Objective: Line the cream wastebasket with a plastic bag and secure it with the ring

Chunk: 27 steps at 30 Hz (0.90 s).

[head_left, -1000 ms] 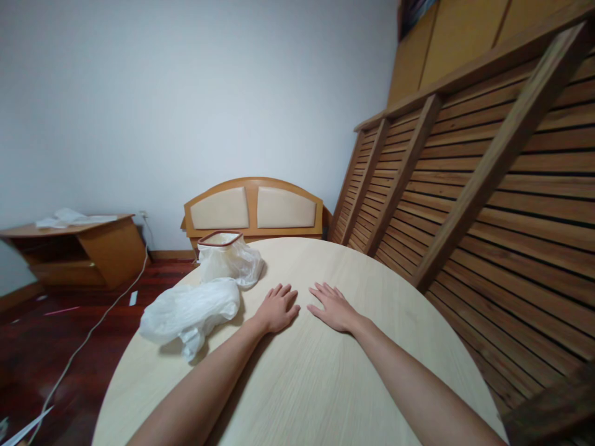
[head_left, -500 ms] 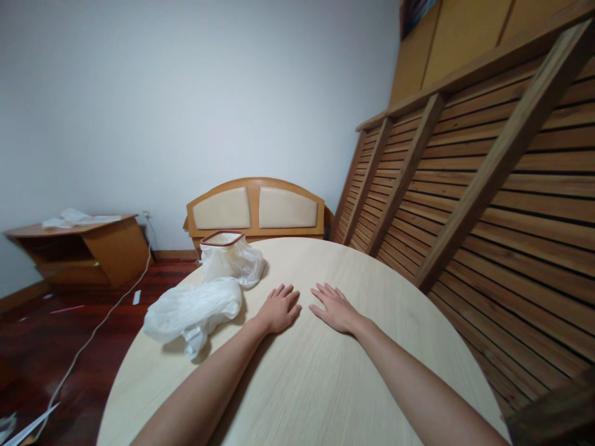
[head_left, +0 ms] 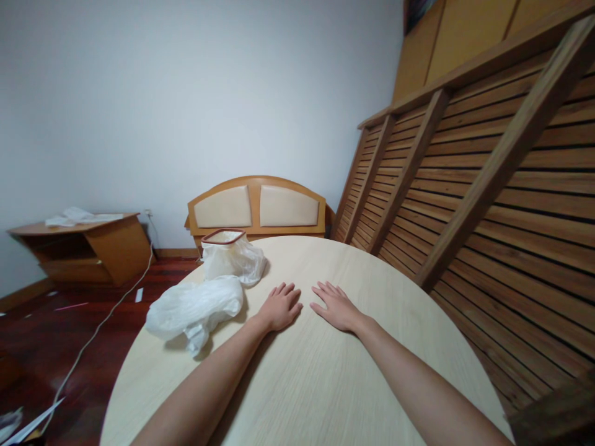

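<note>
My left hand (head_left: 281,308) lies palm down on the pale round wooden table (head_left: 297,384), fingers stretched out and holding nothing. A short gap to its right, my right hand (head_left: 338,308) rests the same way, thumb apart from the fingers. Left of my left hand sits a crumpled white plastic bag (head_left: 198,308), not touched by either hand. Behind that bag stands a bin with a brown rim (head_left: 224,236), lined with a translucent white bag (head_left: 232,260) that hangs over its sides.
A headboard (head_left: 256,207) with two cream panels stands past the table's far edge. Large slatted wooden frames (head_left: 465,204) lean at the right. On the left, a low wooden cabinet (head_left: 109,254) carries white papers, and a cable (head_left: 100,328) crosses the dark red floor.
The whole view has shifted very slightly. Both hands stay in the same places on the table, and the bag and bin have not moved.
</note>
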Each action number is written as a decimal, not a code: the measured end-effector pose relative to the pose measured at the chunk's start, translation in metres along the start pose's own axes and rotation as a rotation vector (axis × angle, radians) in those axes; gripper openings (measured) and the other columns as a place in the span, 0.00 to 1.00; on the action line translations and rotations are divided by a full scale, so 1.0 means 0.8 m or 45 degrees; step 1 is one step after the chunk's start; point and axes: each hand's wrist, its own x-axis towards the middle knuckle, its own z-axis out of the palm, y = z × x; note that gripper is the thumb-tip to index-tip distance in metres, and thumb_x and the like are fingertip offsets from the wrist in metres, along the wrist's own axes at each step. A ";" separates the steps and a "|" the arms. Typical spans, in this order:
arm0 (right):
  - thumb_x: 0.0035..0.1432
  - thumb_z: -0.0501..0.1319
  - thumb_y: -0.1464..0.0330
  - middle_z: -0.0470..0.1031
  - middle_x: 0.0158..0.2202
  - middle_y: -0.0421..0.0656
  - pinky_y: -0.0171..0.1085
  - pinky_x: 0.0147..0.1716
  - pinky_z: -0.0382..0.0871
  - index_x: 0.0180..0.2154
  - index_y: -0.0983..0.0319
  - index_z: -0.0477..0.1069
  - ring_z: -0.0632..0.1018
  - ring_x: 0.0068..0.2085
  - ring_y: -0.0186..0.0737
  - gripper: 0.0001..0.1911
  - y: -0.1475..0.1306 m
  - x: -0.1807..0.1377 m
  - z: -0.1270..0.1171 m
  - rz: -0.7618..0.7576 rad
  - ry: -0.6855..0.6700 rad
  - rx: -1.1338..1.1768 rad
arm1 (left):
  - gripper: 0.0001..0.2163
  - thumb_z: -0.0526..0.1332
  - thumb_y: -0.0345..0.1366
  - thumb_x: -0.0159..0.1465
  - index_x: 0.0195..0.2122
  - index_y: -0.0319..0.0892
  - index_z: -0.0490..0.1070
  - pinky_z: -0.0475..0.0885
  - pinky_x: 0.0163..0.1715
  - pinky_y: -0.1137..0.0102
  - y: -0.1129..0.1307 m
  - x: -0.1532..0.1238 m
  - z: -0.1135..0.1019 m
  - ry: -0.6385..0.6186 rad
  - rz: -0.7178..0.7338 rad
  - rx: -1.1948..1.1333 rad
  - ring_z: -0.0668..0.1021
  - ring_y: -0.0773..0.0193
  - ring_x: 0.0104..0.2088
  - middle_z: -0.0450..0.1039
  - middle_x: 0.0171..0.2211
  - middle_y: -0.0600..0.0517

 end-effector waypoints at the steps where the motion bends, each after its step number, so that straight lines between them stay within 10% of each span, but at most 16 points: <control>1: 0.67 0.47 0.48 0.49 0.73 0.49 0.51 0.69 0.38 0.69 0.62 0.56 0.48 0.72 0.52 0.37 0.000 0.000 0.000 -0.001 0.002 0.001 | 0.23 0.50 0.46 0.70 0.62 0.43 0.65 0.56 0.65 0.47 0.000 0.000 0.000 0.004 0.002 0.002 0.60 0.43 0.68 0.59 0.68 0.42; 12: 0.67 0.46 0.47 0.48 0.73 0.47 0.50 0.69 0.37 0.68 0.60 0.56 0.48 0.72 0.51 0.37 0.003 0.003 0.007 0.009 0.017 -0.007 | 0.18 0.55 0.45 0.67 0.52 0.44 0.74 0.66 0.60 0.63 0.004 0.006 -0.025 0.229 0.000 0.069 0.74 0.54 0.57 0.72 0.58 0.46; 27: 0.67 0.45 0.49 0.46 0.73 0.47 0.51 0.69 0.36 0.69 0.60 0.54 0.46 0.73 0.51 0.36 0.000 0.000 0.006 0.041 0.000 -0.023 | 0.17 0.52 0.37 0.67 0.54 0.41 0.71 0.61 0.57 0.53 -0.094 0.027 -0.176 0.776 -0.567 0.464 0.68 0.44 0.57 0.71 0.55 0.39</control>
